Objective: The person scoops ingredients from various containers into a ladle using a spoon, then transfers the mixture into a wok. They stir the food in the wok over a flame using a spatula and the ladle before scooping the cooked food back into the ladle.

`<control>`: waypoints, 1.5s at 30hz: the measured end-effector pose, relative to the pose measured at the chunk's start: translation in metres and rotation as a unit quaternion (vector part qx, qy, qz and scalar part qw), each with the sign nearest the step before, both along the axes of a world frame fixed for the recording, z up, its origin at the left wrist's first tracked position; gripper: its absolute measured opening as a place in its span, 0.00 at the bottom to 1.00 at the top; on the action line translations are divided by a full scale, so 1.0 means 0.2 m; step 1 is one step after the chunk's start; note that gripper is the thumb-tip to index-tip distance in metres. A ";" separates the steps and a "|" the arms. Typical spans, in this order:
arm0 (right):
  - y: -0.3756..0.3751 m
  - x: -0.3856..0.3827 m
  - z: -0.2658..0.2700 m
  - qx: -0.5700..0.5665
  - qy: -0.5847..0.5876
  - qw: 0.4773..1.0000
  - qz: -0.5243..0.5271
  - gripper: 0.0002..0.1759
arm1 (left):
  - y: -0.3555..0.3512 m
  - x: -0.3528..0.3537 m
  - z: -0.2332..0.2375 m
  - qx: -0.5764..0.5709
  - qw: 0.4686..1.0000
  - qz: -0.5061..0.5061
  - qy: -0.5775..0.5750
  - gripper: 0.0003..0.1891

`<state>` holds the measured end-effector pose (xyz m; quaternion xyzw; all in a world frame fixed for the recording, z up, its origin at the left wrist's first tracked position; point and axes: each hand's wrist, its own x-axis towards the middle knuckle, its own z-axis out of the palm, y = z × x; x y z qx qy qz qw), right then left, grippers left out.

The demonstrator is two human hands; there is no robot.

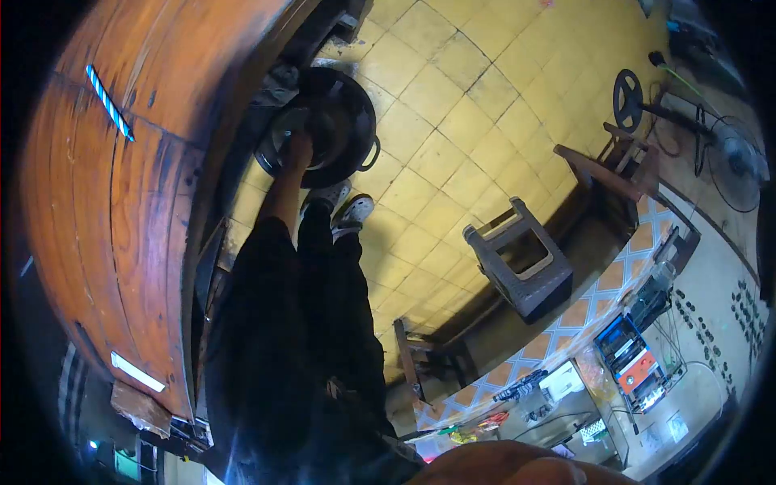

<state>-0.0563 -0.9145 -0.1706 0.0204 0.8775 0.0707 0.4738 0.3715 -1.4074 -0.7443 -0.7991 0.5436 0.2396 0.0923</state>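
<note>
My left hand (298, 152) reaches down, in a black sleeve, to a round black basin (361, 105) on the tiled floor. It is at a round, shiny, dark vessel (277, 133) at the basin's left side. The fingers are in shadow, so I cannot make out whether they grip its rim. A loop handle (371, 153) sticks out from the basin's right side. At the bottom edge, very near the camera, bare skin of my right hand or arm (517, 466) shows in part. Its fingers are not clear, and I see nothing held there.
A wooden surface (153, 234) with a blue striped strip (109, 103) runs along the left. My shoes (353, 210) stand below the basin. A grey stool (525, 267) is on the yellow tiles (453, 137). Tools and an orange-and-blue box (634, 368) crowd the right-hand worktop (699, 396).
</note>
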 end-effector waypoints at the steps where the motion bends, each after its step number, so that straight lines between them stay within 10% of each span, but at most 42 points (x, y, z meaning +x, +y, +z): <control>1: -0.01 -0.01 -0.01 -0.001 -0.001 1.000 0.000 0.16 | 0.02 -0.03 -0.04 0.012 0.999 0.050 -0.010 0.15; 4: -0.01 -0.03 -0.03 -0.002 -0.003 1.000 0.003 0.15 | 0.02 -0.16 -0.04 0.033 0.986 0.159 -0.023 0.17; 9: -0.01 -0.07 -0.06 -0.001 -0.008 1.000 0.009 0.15 | -0.07 -0.16 0.51 0.053 0.995 -0.010 0.081 0.22; 13: 0.01 -0.09 -0.06 0.004 -0.009 1.000 0.013 0.14 | 0.06 -0.17 0.29 -0.047 0.988 -0.089 0.121 0.25; 16: 0.04 -0.10 -0.07 0.006 -0.006 1.000 0.014 0.14 | 0.05 -0.20 0.32 0.081 0.983 -0.109 0.122 0.26; 19: 0.06 -0.09 -0.07 0.007 -0.006 1.000 0.014 0.14 | 0.14 -0.20 0.17 0.040 0.994 0.007 0.097 0.26; 27: 0.13 -0.09 -0.07 0.008 -0.008 1.000 0.019 0.13 | 0.46 0.12 -0.69 -0.312 0.938 -0.138 -0.059 0.20; 33: 0.15 -0.12 -0.13 -0.019 -0.031 0.998 0.044 0.13 | 0.24 -0.13 0.06 0.060 0.988 0.125 0.066 0.22; 36: 0.17 -0.18 -0.25 -0.051 -0.064 0.993 0.081 0.13 | 0.51 -0.24 0.13 -0.180 0.933 0.176 0.256 0.26; 37: 0.17 -0.20 -0.30 -0.064 -0.076 0.991 0.092 0.13 | 0.54 -0.27 0.54 -0.021 0.992 0.020 0.123 0.27; 38: 0.19 -0.23 -0.36 -0.075 -0.088 0.988 0.104 0.13 | 0.66 -0.30 0.61 -0.094 0.955 0.132 0.249 0.25; 40: 0.20 -0.29 -0.53 -0.097 -0.118 0.978 0.143 0.13 | 0.87 -0.29 0.62 -0.004 0.965 0.009 0.263 0.22; 42: 0.22 -0.37 -0.71 -0.114 -0.155 0.961 0.197 0.13 | 1.18 -0.29 0.61 -0.065 0.877 0.198 0.433 0.16; 45: 0.13 -0.59 -1.10 -0.159 -0.213 0.894 0.361 0.14 | 1.41 -0.26 1.39 0.042 0.814 0.402 0.417 0.13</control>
